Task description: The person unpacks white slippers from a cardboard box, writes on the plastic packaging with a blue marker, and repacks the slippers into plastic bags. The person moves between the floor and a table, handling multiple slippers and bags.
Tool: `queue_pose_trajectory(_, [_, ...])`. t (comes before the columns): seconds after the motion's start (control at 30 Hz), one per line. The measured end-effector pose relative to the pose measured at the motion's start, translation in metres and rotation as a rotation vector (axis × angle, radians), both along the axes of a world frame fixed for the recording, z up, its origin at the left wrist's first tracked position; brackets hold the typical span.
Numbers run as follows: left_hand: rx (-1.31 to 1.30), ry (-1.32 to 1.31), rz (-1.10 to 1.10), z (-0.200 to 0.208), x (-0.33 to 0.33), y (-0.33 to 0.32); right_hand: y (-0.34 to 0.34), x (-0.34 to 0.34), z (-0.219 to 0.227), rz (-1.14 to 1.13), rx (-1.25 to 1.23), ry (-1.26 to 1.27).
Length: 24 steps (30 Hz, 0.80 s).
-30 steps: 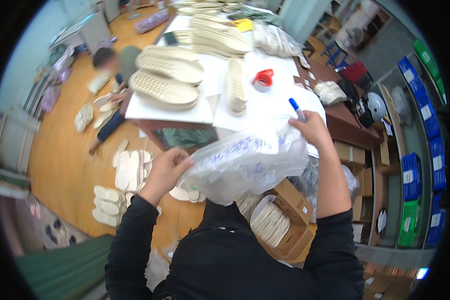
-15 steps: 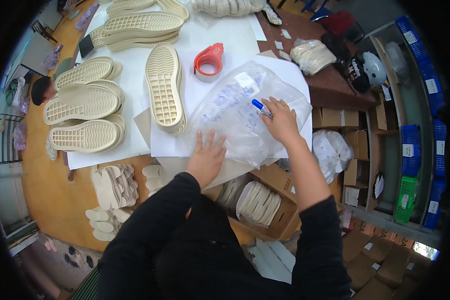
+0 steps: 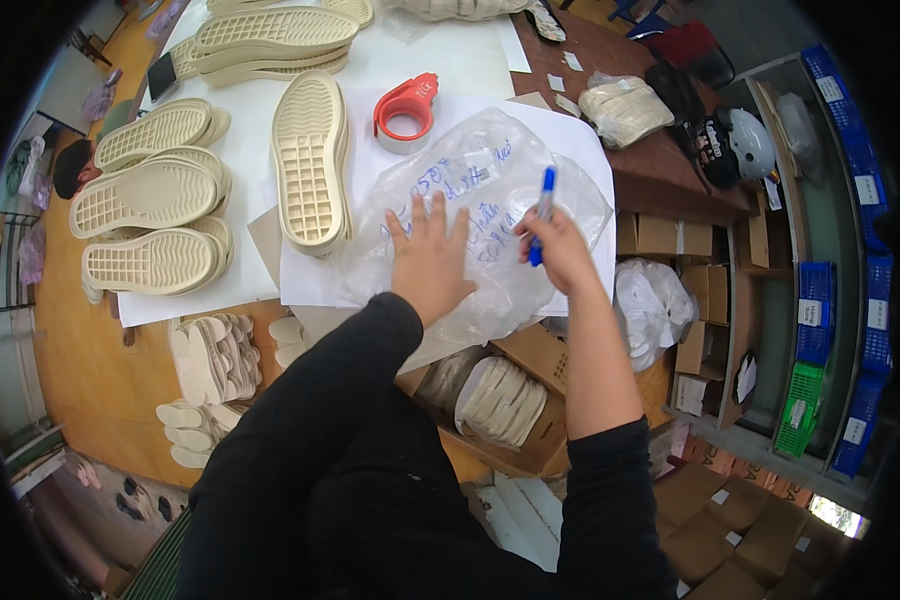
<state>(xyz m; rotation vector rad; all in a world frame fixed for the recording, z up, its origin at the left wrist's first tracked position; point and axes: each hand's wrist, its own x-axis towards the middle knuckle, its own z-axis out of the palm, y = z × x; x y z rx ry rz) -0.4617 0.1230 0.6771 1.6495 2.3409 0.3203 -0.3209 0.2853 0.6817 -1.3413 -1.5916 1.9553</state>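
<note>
A clear plastic bag (image 3: 515,285) with blue handwriting lies on white paper at the near part of the table. My left hand (image 3: 432,255) rests flat on it, fingers spread. In my right hand (image 3: 562,250) is a blue marker (image 3: 546,195), gripped between thumb and fingers and held upright over the bag's right part. Left of the bag lies a cream shoe sole (image 3: 311,165), tread side up, on top of another. Beyond the bag sits a red tape dispenser (image 3: 407,108) with a roll of tape in it.
More cream soles (image 3: 150,198) lie stacked along the table's left side, with others (image 3: 275,35) at the back. A dark phone (image 3: 161,76) lies near them. Below the near edge stands an open carton (image 3: 540,430) holding bagged soles. Shelves with blue baskets (image 3: 816,310) line the right.
My left hand has moved up and right onto the bag and pressed it flatter. The marker has turned upright in my right hand. The view has shifted slightly.
</note>
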Motion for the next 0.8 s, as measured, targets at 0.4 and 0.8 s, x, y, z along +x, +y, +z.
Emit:
queue_pose_trajectory(0.4, [0.241,0.056,-0.254,-0.024,0.022,-0.009,-0.016,0.030,0.021,-0.126,0.385,0.239])
queue_pose_trajectory(0.8, [-0.043,-0.069,0.140,-0.042,0.008,-0.005,-0.030,-0.003,0.002,-0.091,0.528,0.143])
